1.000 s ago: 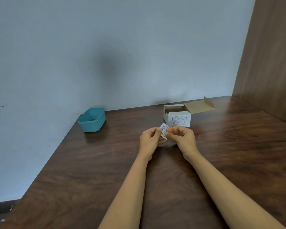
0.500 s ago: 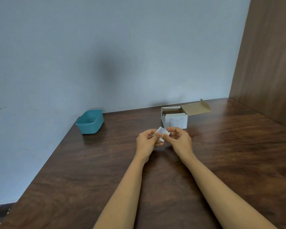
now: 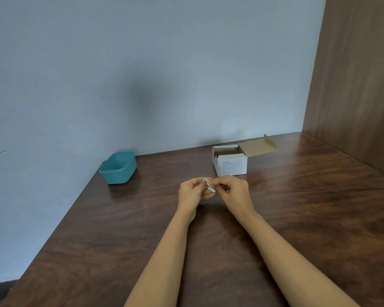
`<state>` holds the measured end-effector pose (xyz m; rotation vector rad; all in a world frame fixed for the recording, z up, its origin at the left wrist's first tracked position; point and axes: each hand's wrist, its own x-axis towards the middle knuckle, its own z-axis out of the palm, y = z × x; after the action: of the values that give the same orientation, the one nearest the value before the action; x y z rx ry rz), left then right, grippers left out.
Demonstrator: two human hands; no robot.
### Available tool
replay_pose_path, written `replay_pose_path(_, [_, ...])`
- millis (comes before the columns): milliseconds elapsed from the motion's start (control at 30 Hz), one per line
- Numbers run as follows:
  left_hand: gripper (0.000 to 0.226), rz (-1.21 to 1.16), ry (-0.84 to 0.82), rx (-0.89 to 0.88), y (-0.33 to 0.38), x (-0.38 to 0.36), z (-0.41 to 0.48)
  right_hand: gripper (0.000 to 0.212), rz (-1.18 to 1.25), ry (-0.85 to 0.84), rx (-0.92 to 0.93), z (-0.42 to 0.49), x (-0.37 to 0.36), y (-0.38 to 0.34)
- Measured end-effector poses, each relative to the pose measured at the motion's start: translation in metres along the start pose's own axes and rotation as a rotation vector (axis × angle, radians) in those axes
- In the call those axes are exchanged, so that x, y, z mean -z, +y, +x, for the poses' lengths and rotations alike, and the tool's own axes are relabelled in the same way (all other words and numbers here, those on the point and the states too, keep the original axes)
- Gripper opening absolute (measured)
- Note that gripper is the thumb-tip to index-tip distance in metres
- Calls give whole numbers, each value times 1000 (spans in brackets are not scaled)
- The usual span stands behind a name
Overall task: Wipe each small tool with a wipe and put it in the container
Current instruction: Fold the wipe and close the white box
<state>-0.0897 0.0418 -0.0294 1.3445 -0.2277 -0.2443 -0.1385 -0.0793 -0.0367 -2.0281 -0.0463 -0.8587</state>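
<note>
No text can actually be read. The white cardboard box (image 3: 230,166) has a framed block of fine print on its near side, with a darker line along the bottom, all too small to make out. The wipe sachet (image 3: 209,185) shows faint grey printing, blurred, with no letters or numbers legible.

Over the last second, the wipe sachet (image 3: 209,185) has stopped showing me its flat printed face. It now sits bent and nearly edge-on. The right hand (image 3: 234,191) has curled tighter onto its right edge, and the left hand (image 3: 194,192) now pinches the top end. My view has drifted, so everything sits slightly lower-left.
</note>
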Motion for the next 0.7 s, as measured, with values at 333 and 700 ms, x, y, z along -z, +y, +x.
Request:
replay_pose_path(333, [34, -93, -33, 2, 4, 3, -1, 19, -230, -111, 125, -1, -5, -3])
replay_pose_path(700, [12, 26, 108, -100, -6, -5, -11, 16, 145, 7, -346, -13, 2, -14])
